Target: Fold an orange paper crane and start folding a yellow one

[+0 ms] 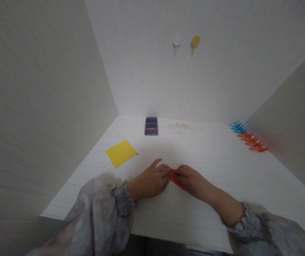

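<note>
A folded piece of orange paper (177,182) lies on the white table between my two hands, partly covered by fingers. My left hand (152,179) presses its fingertips on the paper's upper left end, with the thumb or one finger lifted away. From the right, my right hand (191,179) has its fingers bunched along the same paper. The paper's exact shape beneath the fingers is hidden. Left of my left hand lies a yellow sheet stack (121,153), with a small bit of orange showing at its right corner.
A row of folded blue paper figures (237,127) and orange paper figures (253,141) runs along the table's right side. At the back stands a dark, blurred rectangular device (151,126). White and yellow hooks (195,41) hang on the back wall. Panels enclose both sides.
</note>
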Available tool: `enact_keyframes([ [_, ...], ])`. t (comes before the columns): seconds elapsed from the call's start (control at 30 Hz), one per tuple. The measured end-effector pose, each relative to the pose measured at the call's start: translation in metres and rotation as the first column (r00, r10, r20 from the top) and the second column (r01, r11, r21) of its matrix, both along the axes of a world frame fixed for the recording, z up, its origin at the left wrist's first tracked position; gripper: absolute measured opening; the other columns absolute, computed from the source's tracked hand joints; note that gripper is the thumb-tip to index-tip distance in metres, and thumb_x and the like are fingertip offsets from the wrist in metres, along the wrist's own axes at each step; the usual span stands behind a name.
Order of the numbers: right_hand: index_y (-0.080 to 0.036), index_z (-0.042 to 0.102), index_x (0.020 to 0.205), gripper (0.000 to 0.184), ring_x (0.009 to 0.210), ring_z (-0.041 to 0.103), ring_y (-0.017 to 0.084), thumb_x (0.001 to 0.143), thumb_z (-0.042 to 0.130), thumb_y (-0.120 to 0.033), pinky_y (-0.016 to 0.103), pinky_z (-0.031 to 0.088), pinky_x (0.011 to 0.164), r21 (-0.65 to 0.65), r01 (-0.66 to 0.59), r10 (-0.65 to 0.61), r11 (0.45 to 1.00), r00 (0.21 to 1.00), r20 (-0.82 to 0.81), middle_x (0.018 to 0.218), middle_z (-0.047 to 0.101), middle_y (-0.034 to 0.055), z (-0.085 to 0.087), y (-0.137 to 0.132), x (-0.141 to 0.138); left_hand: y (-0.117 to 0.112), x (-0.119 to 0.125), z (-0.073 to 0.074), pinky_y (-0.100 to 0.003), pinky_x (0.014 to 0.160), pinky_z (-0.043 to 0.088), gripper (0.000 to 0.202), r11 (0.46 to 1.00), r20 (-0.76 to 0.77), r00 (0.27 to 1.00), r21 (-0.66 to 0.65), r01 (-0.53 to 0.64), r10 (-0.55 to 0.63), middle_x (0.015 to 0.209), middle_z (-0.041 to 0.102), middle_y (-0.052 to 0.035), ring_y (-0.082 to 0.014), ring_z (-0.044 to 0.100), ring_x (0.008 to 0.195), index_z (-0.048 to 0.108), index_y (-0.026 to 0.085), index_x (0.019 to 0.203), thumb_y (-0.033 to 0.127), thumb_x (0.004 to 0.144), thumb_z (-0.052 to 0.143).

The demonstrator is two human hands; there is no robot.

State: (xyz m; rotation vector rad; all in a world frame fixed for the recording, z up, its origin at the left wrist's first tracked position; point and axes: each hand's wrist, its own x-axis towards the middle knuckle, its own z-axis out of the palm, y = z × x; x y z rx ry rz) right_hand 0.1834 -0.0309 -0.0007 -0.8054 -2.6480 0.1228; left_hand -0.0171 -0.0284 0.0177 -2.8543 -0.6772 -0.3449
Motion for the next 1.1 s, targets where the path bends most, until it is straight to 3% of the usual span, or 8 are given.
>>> enact_keyframes([
  [0.17,-0.014,0.059,0.094,0.02,0.081,0.05,0.017,0.084,0.042,-0.017,0.031,0.043,0.074,-0.001,0.009,-0.009,1.0,1.0,0.024,0.088,0.059,0.0075,-0.003,0.002,-0.001,-0.001,0.004,-0.007,-0.037,0.096,0.026,0.027,1.0,-0.016,1.0,0.021,0.014,-0.014,0.106,0.055,-0.0092,-0.0173,0.046,0.099,0.051,0.01,0.105,0.017,0.085,0.033],
  [0.43,-0.016,0.059,0.097,0.021,0.09,0.051,0.018,0.083,0.043,-0.015,0.033,0.044,0.077,-0.021,0.035,-0.036,0.999,0.999,-0.016,0.101,0.057,0.0095,0.0,-0.001,0.0,-0.001,0.002,0.001,-0.039,0.092,0.03,0.023,0.998,0.008,0.999,-0.046,-0.037,0.038,0.103,0.054,-0.0077,-0.0172,0.046,0.096,0.054,0.015,0.094,0.022,0.085,0.034],
  [0.9,-0.014,0.06,0.091,0.021,0.092,0.05,0.02,0.08,0.044,-0.009,0.034,0.046,0.08,0.04,0.003,-0.005,0.999,0.999,0.04,0.105,0.058,0.0084,0.0,0.0,0.0,0.001,-0.003,-0.002,-0.044,0.091,0.027,0.03,0.993,-0.004,0.997,-0.09,-0.079,0.079,0.116,0.048,-0.009,-0.0217,0.042,0.1,0.053,0.019,0.104,0.029,0.085,0.033],
  [1.1,-0.014,0.059,0.094,0.021,0.092,0.051,0.018,0.079,0.046,-0.009,0.032,0.046,0.08,0.063,-0.003,-0.001,0.998,0.998,0.064,0.107,0.059,0.0071,0.0,0.0,0.0,-0.004,-0.002,0.003,-0.049,0.087,0.025,0.03,0.98,-0.012,0.986,-0.112,-0.167,0.166,0.109,0.051,-0.0075,-0.0229,0.043,0.094,0.053,0.024,0.106,0.031,0.085,0.032],
])
